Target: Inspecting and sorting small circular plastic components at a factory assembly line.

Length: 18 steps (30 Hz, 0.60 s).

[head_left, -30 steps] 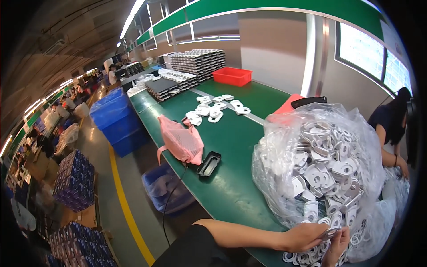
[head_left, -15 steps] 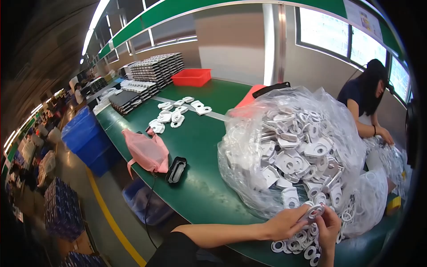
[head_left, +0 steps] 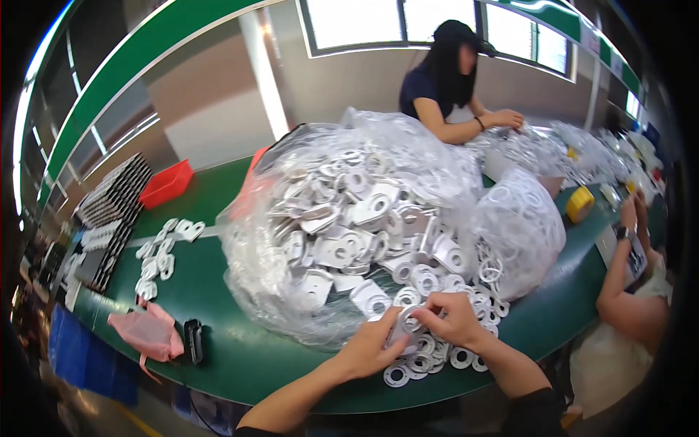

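"Since the clear bag (head_left: 251, 269) gapes, why do rings (head_left: 429, 362) lie on its near side?"

"Probably for easy reach."

"And the hands?"

"Also before the bag: the left hand (head_left: 373, 346) curls round a white part (head_left: 399, 333), seemingly steadying it; the half-closed right hand (head_left: 455, 320) pinches its ringed end."

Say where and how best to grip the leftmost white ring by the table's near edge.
Best, I judge, pinch the white ring across its left band, between hole and outer edge, coming from the left: it seems to lie flat, its hole shows open, and other rings crowd its right.
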{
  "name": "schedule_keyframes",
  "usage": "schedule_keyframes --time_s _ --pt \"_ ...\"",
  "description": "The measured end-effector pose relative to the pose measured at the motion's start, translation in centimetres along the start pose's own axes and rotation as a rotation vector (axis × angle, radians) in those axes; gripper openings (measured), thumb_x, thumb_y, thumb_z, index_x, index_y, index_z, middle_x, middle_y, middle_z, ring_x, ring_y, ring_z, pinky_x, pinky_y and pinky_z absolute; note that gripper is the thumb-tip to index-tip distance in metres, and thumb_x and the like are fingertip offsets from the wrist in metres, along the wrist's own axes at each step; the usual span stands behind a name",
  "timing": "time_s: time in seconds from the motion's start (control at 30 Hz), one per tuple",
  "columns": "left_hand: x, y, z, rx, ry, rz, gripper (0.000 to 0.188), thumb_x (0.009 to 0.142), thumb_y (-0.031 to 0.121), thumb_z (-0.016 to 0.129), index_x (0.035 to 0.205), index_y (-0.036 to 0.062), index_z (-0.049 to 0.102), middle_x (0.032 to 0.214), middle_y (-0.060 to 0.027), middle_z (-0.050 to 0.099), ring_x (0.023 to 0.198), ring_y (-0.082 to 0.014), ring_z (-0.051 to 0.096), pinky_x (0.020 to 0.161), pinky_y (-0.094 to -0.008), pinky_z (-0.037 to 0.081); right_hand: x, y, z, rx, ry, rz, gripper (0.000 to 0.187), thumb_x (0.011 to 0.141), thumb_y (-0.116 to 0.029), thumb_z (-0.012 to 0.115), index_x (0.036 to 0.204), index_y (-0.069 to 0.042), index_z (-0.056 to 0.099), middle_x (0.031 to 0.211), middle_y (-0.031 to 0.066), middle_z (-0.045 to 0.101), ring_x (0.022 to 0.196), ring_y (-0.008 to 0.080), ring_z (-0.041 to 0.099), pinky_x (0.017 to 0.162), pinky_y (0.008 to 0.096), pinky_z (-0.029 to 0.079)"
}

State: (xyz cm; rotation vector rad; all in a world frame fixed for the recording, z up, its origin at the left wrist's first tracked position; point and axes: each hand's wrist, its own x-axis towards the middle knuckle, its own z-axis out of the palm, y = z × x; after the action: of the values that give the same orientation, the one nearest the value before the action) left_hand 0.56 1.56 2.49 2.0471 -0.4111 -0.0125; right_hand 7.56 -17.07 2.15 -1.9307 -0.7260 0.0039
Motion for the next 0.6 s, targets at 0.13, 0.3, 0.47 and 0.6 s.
schedule_keyframes --time_s 0.13,0.3,0.47,0.6 --pt "-0.1 -0.1 0.1 0.112 -0.05 -0.008 0.047 0.084 0.022 0.056 0.123 0.0042 0.035 0.078 -0.0253 0.059 0.071 -0.0427 0.059 0.063 -0.0457 0.045 -0.2 -0.5 -0.4 -0.094 -0.082 0.029 0.034 0.068 -0.028 0.079 0.062 -0.003 0.057 0.051 0.0003 0.053 0.047 0.0052 0.049 0.045 0.021 0.038" --pt "0.0 -1.2 -1.4 -0.119 -0.042 -0.031 0.045 0.085 0.017 0.057 0.125 0.0034 0.04 0.094 -0.0166 0.062 0.079 -0.0243 0.063 0.068 -0.0333 0.049 -0.1 -0.5 -0.9 0.105 -0.207 -0.011 0.026 0.079 -0.015 0.069 0.1 0.0 0.064 0.076 0.0064 0.066 0.067 0.0083 0.059 0.061 0.0226 0.047" --pt "0.4 -1.6 -5.3 -0.414 0.281 -0.095 0.042 0.084 0.006 0.058 0.124 0.0036 0.045 0.099 -0.006 0.059 0.085 -0.0117 0.058 0.071 -0.0263 0.048 0.4 0.4 -1.2 0.06 0.015 -0.059 0.022 0.084 -0.016 0.061 0.101 -0.003 0.065 0.075 0.0124 0.065 0.061 0.0169 0.059 0.057 0.0279 0.045" --pt "-1.4 -4.4 -13.1 -0.435 1.05 -0.069 0.048 0.087 0.015 0.058 0.13 0.0045 0.038 0.107 -0.0073 0.057 0.09 -0.013 0.058 0.074 -0.0248 0.047 1.0 0.6 -2.6 -0.124 0.204 0.04 0.017 0.081 -0.014 0.064 0.093 -0.003 0.067 0.079 0.0119 0.064 0.064 0.0215 0.06 0.059 0.0298 0.047"
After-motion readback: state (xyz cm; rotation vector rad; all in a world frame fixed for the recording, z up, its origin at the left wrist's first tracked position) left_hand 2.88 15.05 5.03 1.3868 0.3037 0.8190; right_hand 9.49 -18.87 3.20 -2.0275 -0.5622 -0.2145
